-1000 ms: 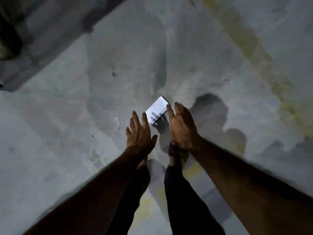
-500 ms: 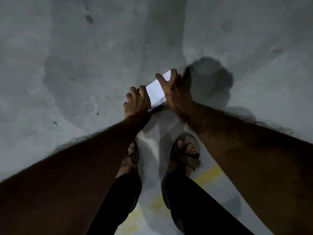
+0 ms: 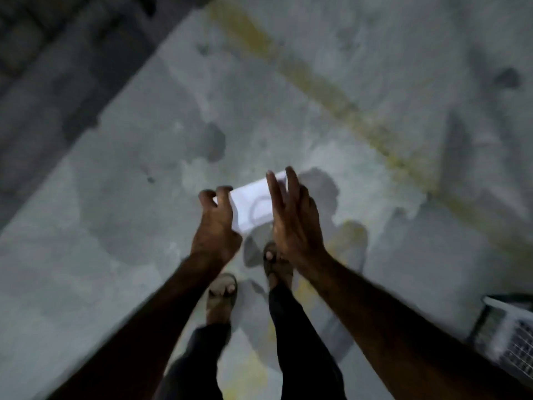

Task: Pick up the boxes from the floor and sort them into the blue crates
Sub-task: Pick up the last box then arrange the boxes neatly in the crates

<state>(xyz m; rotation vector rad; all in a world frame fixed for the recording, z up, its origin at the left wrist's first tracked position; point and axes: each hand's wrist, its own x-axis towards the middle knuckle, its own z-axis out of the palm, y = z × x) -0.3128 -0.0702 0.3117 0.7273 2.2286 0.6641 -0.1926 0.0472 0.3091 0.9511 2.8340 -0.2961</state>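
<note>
**Box comes up off the floor**

The white box [image 3: 252,204] is up off the concrete now, raised between both hands. Left hand [image 3: 216,223] has curled round its near end, right hand [image 3: 294,217] has flattened along its far side. A crate [image 3: 510,333] has slid into view, lower right.

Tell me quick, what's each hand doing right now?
Left hand: fingers curled, gripping the small white cardboard box.
Right hand: fingers straight, pressed against the box.
</note>
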